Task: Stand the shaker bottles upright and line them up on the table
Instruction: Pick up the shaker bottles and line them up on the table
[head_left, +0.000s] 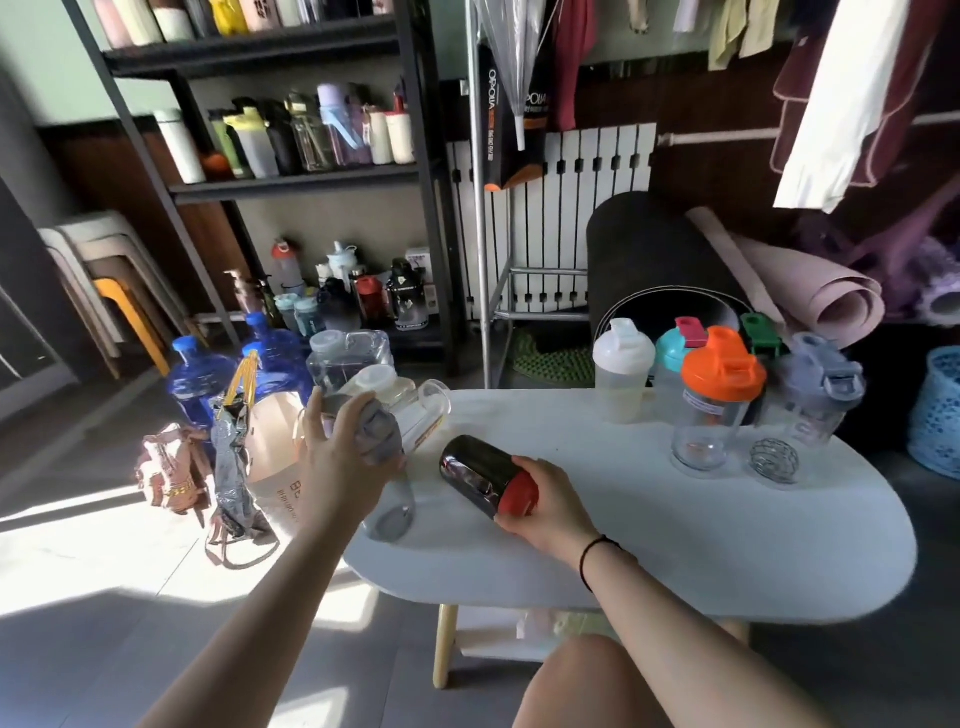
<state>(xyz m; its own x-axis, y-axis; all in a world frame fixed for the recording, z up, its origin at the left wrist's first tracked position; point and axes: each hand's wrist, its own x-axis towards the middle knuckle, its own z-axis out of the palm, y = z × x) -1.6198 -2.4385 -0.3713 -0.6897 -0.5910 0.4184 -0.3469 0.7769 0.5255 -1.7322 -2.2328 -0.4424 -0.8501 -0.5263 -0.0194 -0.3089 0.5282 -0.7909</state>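
Note:
On the white oval table (675, 545), my left hand (337, 452) grips the grey lid of a clear shaker bottle (389, 509) standing at the left edge. My right hand (540, 504) holds the red lid end of a dark shaker bottle (472, 473) that lies on its side. Behind the left hand, a clear bottle with a white lid (410, 400) lies tipped over. At the back right stand a white-lidded shaker (623, 379), a teal one (675, 348), an orange-lidded clear one (717, 400), a green-lidded one (759, 332) and a grey-lidded one (815, 389).
A wire whisk ball (774, 460) sits on the table near the grey-lidded shaker. Blue water jugs (197, 379), bags and a paper bag (275, 457) crowd the floor to the left. A shelf of bottles (311, 135) stands behind. A blue basket (940, 415) is at the right.

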